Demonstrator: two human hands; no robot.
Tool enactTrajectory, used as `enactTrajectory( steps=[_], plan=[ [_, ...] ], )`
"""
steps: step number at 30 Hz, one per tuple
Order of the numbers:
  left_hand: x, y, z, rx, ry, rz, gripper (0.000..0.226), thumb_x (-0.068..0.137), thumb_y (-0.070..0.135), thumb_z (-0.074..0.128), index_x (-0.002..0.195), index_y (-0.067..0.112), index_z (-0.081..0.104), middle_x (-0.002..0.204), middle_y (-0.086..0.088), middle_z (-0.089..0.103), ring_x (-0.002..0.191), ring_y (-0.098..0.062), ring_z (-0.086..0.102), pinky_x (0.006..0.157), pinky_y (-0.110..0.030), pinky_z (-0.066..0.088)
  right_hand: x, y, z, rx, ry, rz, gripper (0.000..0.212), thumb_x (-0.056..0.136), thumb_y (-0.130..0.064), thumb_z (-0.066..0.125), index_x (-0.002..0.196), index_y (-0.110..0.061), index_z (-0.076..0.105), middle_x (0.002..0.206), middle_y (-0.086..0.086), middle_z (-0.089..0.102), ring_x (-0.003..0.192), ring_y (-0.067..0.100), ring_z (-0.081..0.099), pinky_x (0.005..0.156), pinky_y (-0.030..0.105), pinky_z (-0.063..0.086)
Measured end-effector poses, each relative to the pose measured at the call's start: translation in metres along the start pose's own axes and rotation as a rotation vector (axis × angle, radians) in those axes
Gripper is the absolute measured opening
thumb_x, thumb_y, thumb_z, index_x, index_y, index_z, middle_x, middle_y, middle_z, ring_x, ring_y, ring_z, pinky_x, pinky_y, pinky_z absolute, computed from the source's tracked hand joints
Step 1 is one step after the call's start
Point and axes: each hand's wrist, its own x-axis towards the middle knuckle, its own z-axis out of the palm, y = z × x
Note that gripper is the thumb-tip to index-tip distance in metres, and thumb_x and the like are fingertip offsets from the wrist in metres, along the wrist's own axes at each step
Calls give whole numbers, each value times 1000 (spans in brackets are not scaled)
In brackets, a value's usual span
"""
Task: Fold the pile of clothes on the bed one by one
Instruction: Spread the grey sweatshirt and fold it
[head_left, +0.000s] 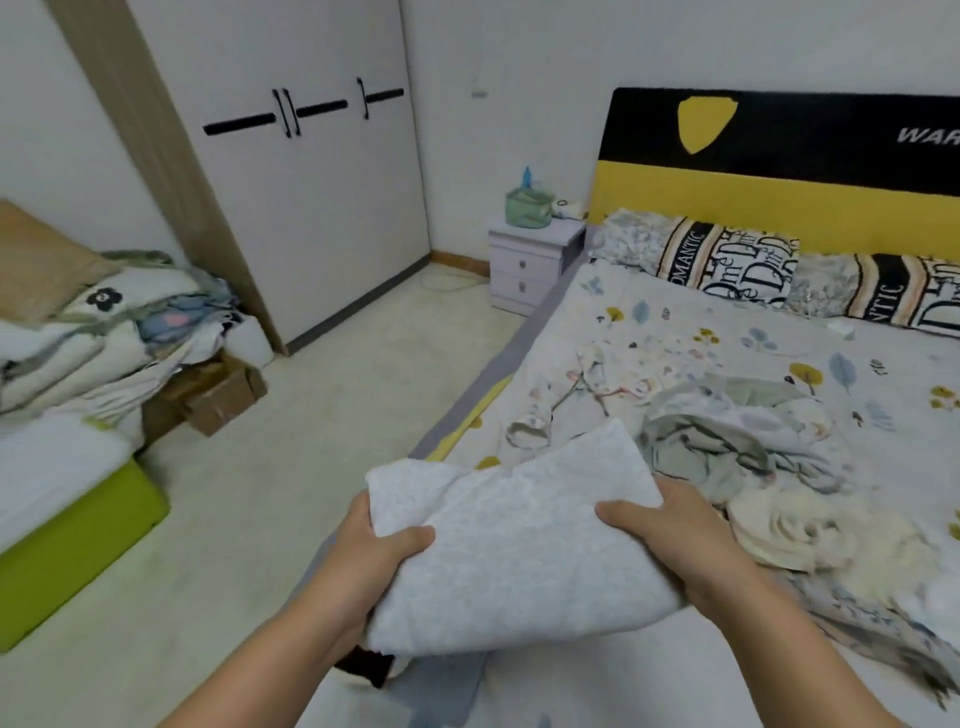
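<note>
Both hands, left hand (382, 545) and right hand (670, 540), grip a folded white garment (514, 540) at lower centre, probably ready to set aside before taking another from the pile (737, 447) on the bed (701, 338).

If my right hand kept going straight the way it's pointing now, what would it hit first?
The right hand grips the white folded cloth and points left across it, toward the left hand. It would likely press further into the cloth first, then meet the left hand; depth is hard to judge.

Bed (701, 332), floral sheet: pillows (727, 260) at 1 o'clock; crumpled clothes pile (753, 447) at 3 o'clock.
</note>
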Motion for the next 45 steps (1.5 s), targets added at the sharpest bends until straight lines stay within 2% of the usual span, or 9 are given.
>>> enactTrajectory(
  steps=[9,15,25,29,31,35,37,41,45],
  plan=[
    [41,-56,-78,-161,261,-25,61,73,14,75,123,23,42,110,7,57,96,-14,55,65,-28,43,84,-10,117,-228,-230,-19,10,80,-16,70,82,-23,63,90,-3,67,77,11,63,59,26,48],
    [65,-119,-81,-223,476,-159,75,82,11,70,144,20,28,137,-4,45,119,-28,46,86,-37,40,145,5,167,-478,-390,-56,24,79,-21,72,100,-11,67,95,4,70,83,19,67,76,37,56],
    [104,-205,-50,-239,675,-427,89,72,15,79,145,13,28,138,-17,45,119,-38,48,97,-49,42,231,48,223,-779,-472,-193,14,74,-30,75,78,-20,65,84,2,69,83,21,64,77,36,52],
    [107,-220,-47,-302,653,-450,64,76,12,74,130,1,43,106,-17,57,77,-26,56,71,-36,45,246,73,245,-885,-381,-279,19,79,-33,70,93,-22,63,88,1,64,84,20,55,73,31,42],
    [112,-223,-48,-319,683,-550,65,77,12,74,130,2,38,114,-21,56,86,-34,57,73,-42,48,250,92,253,-1068,-232,-359,39,85,-36,64,120,-22,57,108,4,63,104,23,50,86,33,38],
    [119,-212,-53,15,801,-652,89,76,19,76,144,-1,22,141,-26,36,125,-39,40,100,-46,37,237,119,260,-1086,40,-434,68,85,-30,65,143,-11,35,144,19,37,133,35,35,106,48,29],
    [117,-200,-56,407,860,-368,78,83,29,65,144,0,25,143,-26,32,129,-39,35,100,-46,36,222,131,266,-1065,170,-625,63,81,-25,67,137,-6,44,139,26,42,128,41,41,100,58,35],
    [143,-216,-42,1075,503,193,55,89,40,30,135,11,37,140,-19,36,126,-35,35,102,-48,30,207,156,287,-1175,-89,-658,58,85,-43,35,137,-17,37,145,14,41,134,30,28,96,64,33],
    [176,-236,-40,1222,215,165,54,99,42,8,141,18,32,146,-7,37,136,-26,28,110,-48,14,227,176,295,-1198,-280,-491,68,86,-51,19,148,-22,21,154,5,25,142,27,21,106,62,22]
  ],
)
